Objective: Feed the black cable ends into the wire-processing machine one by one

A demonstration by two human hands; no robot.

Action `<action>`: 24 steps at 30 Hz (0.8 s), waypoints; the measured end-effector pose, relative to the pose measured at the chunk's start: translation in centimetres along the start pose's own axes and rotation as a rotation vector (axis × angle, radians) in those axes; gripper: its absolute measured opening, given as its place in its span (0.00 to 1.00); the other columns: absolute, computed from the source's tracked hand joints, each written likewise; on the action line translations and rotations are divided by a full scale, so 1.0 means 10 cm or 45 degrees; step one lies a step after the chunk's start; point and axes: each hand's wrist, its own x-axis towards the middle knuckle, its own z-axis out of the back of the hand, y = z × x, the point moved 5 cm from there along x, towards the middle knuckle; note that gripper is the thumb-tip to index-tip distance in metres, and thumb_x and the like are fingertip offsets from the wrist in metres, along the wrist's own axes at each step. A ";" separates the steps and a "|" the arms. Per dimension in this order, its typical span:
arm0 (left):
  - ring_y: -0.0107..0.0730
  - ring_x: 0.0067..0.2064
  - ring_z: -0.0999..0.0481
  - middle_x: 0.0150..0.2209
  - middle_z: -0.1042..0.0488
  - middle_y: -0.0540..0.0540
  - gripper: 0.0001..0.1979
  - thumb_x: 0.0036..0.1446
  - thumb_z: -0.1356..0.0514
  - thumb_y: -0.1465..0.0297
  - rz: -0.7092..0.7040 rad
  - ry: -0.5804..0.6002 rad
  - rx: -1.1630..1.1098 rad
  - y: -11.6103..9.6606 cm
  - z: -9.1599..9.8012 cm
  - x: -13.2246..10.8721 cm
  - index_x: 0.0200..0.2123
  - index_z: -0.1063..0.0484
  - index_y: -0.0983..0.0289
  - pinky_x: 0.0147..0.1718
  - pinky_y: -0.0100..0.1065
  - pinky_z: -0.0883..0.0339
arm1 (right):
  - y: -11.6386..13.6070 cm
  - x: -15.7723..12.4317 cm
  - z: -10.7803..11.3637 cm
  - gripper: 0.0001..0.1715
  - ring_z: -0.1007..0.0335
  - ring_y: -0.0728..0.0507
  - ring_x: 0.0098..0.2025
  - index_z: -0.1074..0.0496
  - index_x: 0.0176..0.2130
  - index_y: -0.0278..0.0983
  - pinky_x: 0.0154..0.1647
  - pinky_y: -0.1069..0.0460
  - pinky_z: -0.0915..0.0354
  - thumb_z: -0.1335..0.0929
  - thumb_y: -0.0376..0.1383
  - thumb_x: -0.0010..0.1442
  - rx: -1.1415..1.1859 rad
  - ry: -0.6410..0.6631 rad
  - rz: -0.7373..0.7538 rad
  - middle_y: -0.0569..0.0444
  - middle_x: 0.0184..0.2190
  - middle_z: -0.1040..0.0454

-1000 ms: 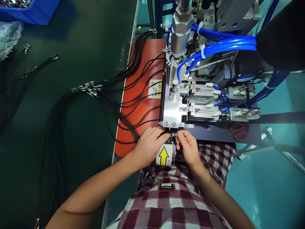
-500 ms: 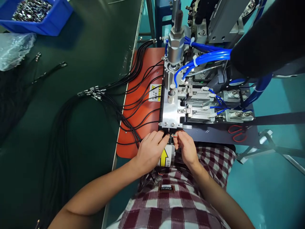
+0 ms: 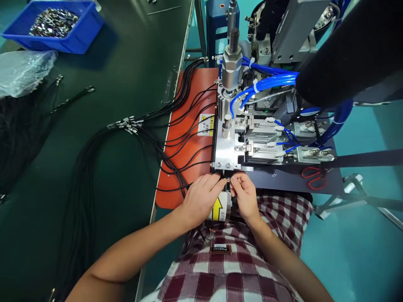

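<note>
Just below the front of a metal clamping machine [image 3: 225, 153], my two hands meet at a thin black cable. My left hand [image 3: 201, 199] is closed, palm down, with its thumb and fingertips on the cable; most of the grip is hidden under the hand. A small silver connector [image 3: 228, 180] shows between the fingertips of both hands. My right hand [image 3: 246, 195] pinches at the connector's right side, where fine wires are too small to make out. Under the hands lies a white box with a yellow arrow [image 3: 218, 209].
Black cables [image 3: 181, 147] cross an orange board [image 3: 176, 197] into the machine. More cables with metal ends [image 3: 129, 123] lie on the dark green table [image 3: 126, 188]. A blue bin [image 3: 78, 42] holds small metal parts. Red-handled scissors [image 3: 315, 178] lie right; blue air tubes [image 3: 273, 79] hang above.
My right hand has turned slightly and its fingertips have come closer to my left fingers. Reddish wire ends that showed at the right fingertips are now covered. My left hand stays almost in place.
</note>
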 end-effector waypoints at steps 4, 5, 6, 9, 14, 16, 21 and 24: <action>0.38 0.40 0.32 0.39 0.30 0.59 0.13 0.63 0.52 0.76 0.080 -0.012 -0.141 0.07 0.03 0.01 0.45 0.29 0.67 0.39 0.37 0.33 | 0.01 0.01 -0.02 0.12 0.44 0.52 0.20 0.35 0.32 0.38 0.23 0.54 0.46 0.34 0.43 0.61 0.071 0.100 -0.083 0.62 0.22 0.37; 0.38 0.40 0.32 0.38 0.30 0.59 0.12 0.63 0.51 0.76 0.119 -0.010 -0.152 0.10 0.04 0.02 0.43 0.29 0.67 0.39 0.37 0.33 | 0.02 0.01 -0.01 0.12 0.44 0.52 0.21 0.35 0.32 0.38 0.23 0.54 0.45 0.34 0.44 0.62 0.067 0.093 -0.078 0.62 0.22 0.37; 0.39 0.40 0.33 0.37 0.31 0.59 0.11 0.63 0.51 0.76 0.155 -0.011 -0.151 0.13 0.06 0.02 0.42 0.29 0.68 0.39 0.38 0.33 | 0.03 0.01 -0.01 0.13 0.44 0.51 0.21 0.36 0.32 0.39 0.24 0.54 0.45 0.35 0.44 0.62 0.065 0.085 -0.073 0.61 0.22 0.37; 0.39 0.39 0.34 0.35 0.32 0.58 0.10 0.64 0.50 0.75 0.189 0.004 -0.129 0.19 0.09 0.03 0.39 0.29 0.67 0.39 0.39 0.33 | 0.02 -0.01 -0.02 0.14 0.43 0.51 0.22 0.36 0.31 0.39 0.24 0.54 0.44 0.35 0.45 0.63 0.049 0.083 -0.076 0.61 0.23 0.36; 0.41 0.38 0.36 0.35 0.33 0.59 0.11 0.62 0.52 0.78 0.100 0.116 -0.031 0.16 0.08 0.02 0.41 0.31 0.67 0.37 0.40 0.34 | 0.02 -0.01 -0.01 0.13 0.42 0.51 0.21 0.35 0.32 0.38 0.23 0.54 0.45 0.33 0.45 0.60 0.040 0.053 -0.087 0.61 0.22 0.36; 0.42 0.39 0.37 0.36 0.33 0.60 0.11 0.61 0.52 0.79 0.091 0.137 0.003 0.14 0.09 0.01 0.39 0.30 0.67 0.38 0.41 0.34 | 0.04 -0.01 0.00 0.13 0.42 0.51 0.21 0.34 0.31 0.38 0.22 0.54 0.45 0.33 0.44 0.60 0.043 0.038 -0.081 0.61 0.22 0.36; 0.42 0.41 0.36 0.39 0.32 0.61 0.11 0.61 0.52 0.79 0.081 0.143 0.020 0.11 0.07 0.03 0.37 0.30 0.67 0.40 0.40 0.34 | 0.06 0.00 -0.01 0.13 0.42 0.51 0.21 0.34 0.31 0.38 0.22 0.54 0.45 0.32 0.44 0.59 0.031 0.007 -0.065 0.61 0.22 0.36; 0.42 0.40 0.36 0.38 0.32 0.61 0.12 0.61 0.53 0.79 0.083 0.131 0.065 0.09 0.07 0.05 0.36 0.30 0.67 0.39 0.39 0.35 | 0.03 0.01 -0.01 0.12 0.43 0.52 0.20 0.33 0.31 0.38 0.22 0.54 0.45 0.32 0.44 0.59 0.083 0.011 -0.082 0.61 0.22 0.36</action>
